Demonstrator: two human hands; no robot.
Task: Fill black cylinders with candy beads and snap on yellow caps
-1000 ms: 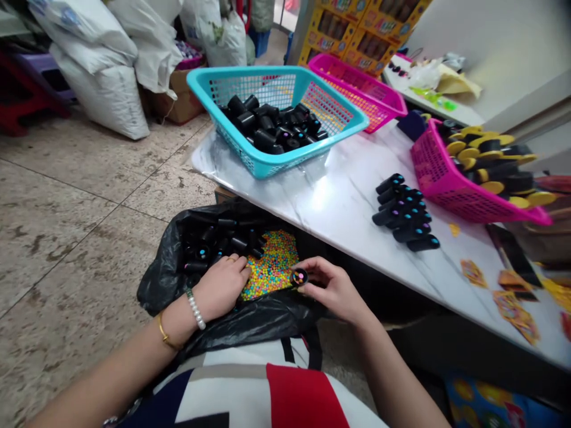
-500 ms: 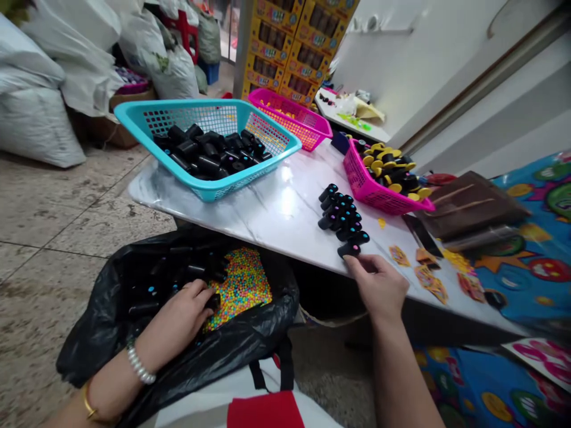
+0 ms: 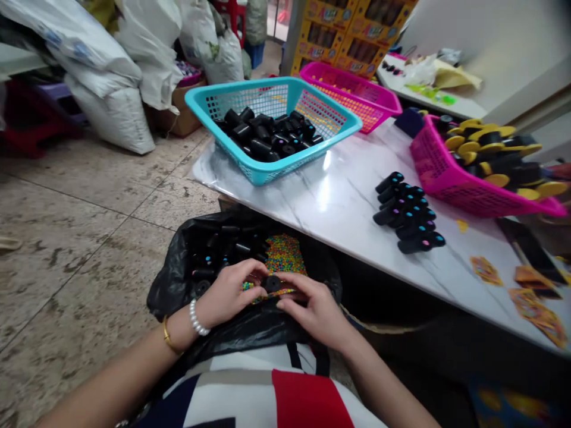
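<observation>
Over a black plastic bag (image 3: 236, 333), my left hand (image 3: 232, 291) holds a small black cylinder (image 3: 272, 283) between thumb and fingers, with the end that has a small hole facing up. Right beside it is my right hand (image 3: 314, 306), its thumb and fingers apart; whether they touch the cylinder is hard to see. Multicoloured beads (image 3: 285, 254) fill the bag's right side, and more black cylinders lie in its left side. On the table (image 3: 307, 202) a group of black cylinders (image 3: 404, 208) with blue, purple and pink dots on their ends lies packed together.
A turquoise basket (image 3: 256, 172) of black cylinders stands on the table. Behind it is a pink basket (image 3: 379, 107); another pink basket (image 3: 446, 187) at right holds black and yellow pieces. Orange wrappers (image 3: 486, 270) lie near the edge. White sacks (image 3: 107, 107) stand on the floor.
My right hand has left the cylinders on the table and come down to the bag beside my left hand. My left hand has lifted a black cylinder and turned it end up. The view has shifted left.
</observation>
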